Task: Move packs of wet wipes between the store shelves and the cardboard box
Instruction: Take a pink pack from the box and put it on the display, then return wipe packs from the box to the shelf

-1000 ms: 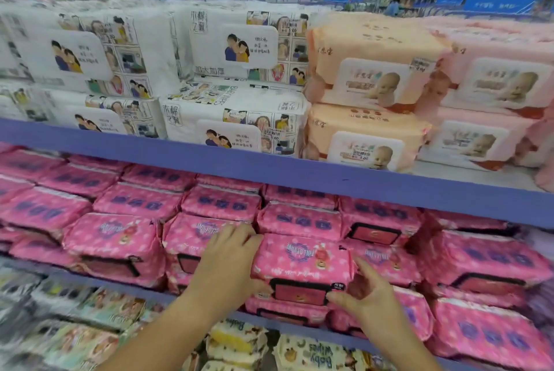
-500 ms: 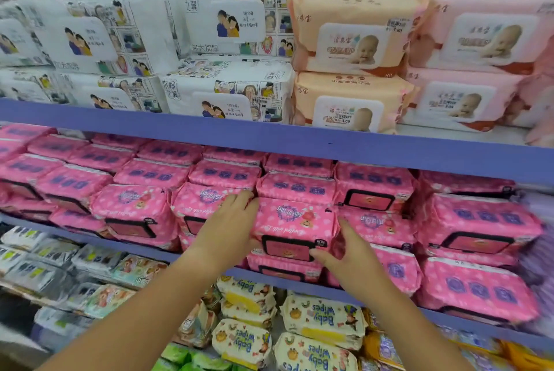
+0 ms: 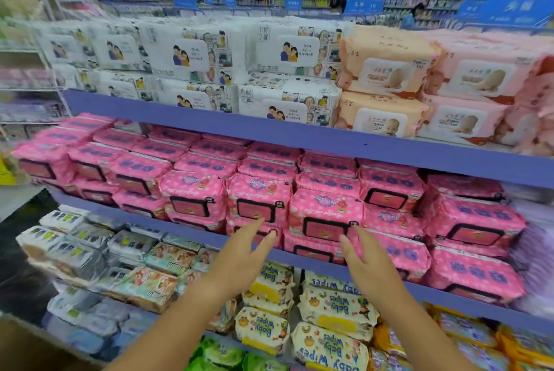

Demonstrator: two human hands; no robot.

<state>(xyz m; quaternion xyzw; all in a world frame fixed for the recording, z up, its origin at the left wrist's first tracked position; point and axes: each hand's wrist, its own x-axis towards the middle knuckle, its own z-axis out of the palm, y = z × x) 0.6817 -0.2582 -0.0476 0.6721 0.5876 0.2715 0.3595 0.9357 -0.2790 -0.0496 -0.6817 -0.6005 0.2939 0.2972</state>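
Observation:
Pink wet wipe packs fill the middle shelf (image 3: 299, 142) in stacked rows. One pink pack (image 3: 325, 214) sits at the front of the stack, just above and between my hands. My left hand (image 3: 242, 253) hovers in front of the shelf edge with fingers spread and holds nothing. My right hand (image 3: 365, 262) is likewise open, its fingertips close to the pack's lower right corner. A brown corner of the cardboard box (image 3: 36, 346) shows at the bottom left.
White packs (image 3: 287, 100) and peach baby-print packs (image 3: 386, 82) fill the top shelf. Yellow "Baby Wipes" packs (image 3: 335, 310) and grey packs (image 3: 75, 250) lie on the lower shelf. Blue store aisles and a person stand far behind.
Both hands have let go of the front pink pack and drawn back from the shelf. The view has pulled away and now shows more of the shelves.

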